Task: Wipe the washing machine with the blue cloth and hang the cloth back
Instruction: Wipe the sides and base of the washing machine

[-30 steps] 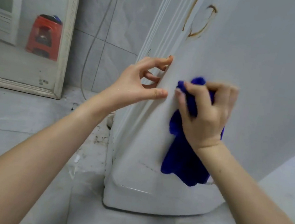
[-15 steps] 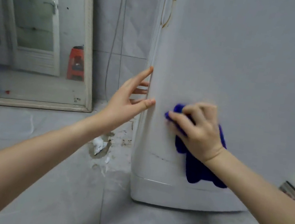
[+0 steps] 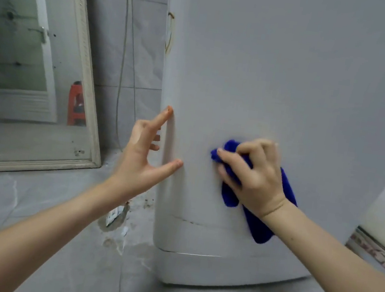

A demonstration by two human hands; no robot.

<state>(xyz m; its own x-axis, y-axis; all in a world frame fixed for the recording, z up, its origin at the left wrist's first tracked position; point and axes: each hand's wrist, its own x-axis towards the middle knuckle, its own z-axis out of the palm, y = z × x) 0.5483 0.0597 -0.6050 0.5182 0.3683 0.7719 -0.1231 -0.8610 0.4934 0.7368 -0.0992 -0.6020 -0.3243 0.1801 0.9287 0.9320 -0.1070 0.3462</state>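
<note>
The white washing machine (image 3: 294,86) fills the middle and right of the head view, its side panel facing me. My right hand (image 3: 254,176) grips the bunched blue cloth (image 3: 264,227) and presses it against the lower part of the panel; a tail of cloth hangs below my wrist. My left hand (image 3: 145,154) is spread open on the machine's left corner edge, thumb and forefinger tip touching the panel, the other fingers wrapped round the corner.
A framed mirror (image 3: 36,69) leans on the tiled wall at the left, reflecting a door and a red stool (image 3: 77,105). A thin cable (image 3: 124,62) runs down the wall. The grey floor tiles (image 3: 53,213) show grime and a scrap beside the machine's base (image 3: 206,271).
My view has levelled out and pulled back from the machine. The cloth hand has slid lower on the panel, and my left hand has opened out along the corner edge.
</note>
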